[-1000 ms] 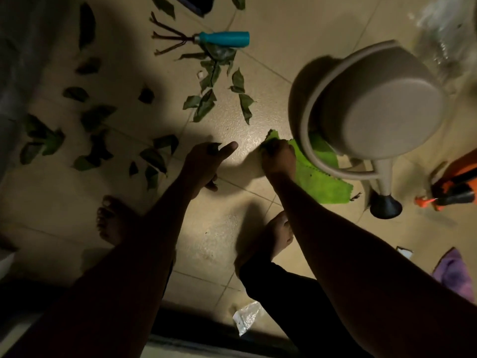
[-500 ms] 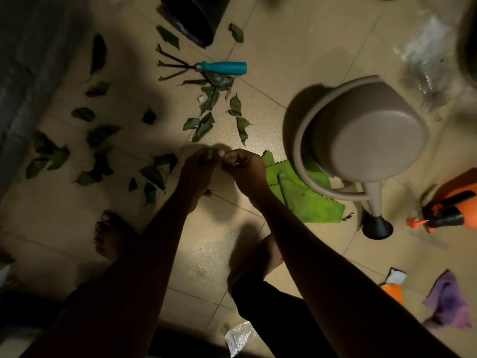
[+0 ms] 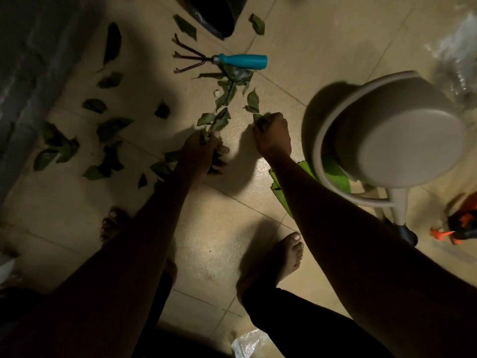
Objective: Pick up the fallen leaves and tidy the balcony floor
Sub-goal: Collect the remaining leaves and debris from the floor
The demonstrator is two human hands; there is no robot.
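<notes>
Where leaves (image 3: pixel 220 119) lie: scattered on floor tiles (image 3: pixel 219 241), leftmost lost in shadow.
Left hand (image 3: pixel 204 153): fingers curled round several leaves.
Right hand (image 3: pixel 272 135): pinching one leaf (image 3: pixel 258 119), grip dim.
Green cloth (image 3: pixel 335 174): mostly hidden under forearm (image 3: pixel 335 215) and watering can (image 3: pixel 402 140).

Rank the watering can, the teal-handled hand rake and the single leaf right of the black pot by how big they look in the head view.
1. watering can: largest by far, though it stands taller, so nearer the camera.
2. hand rake.
3. leaf: smallest.
</notes>
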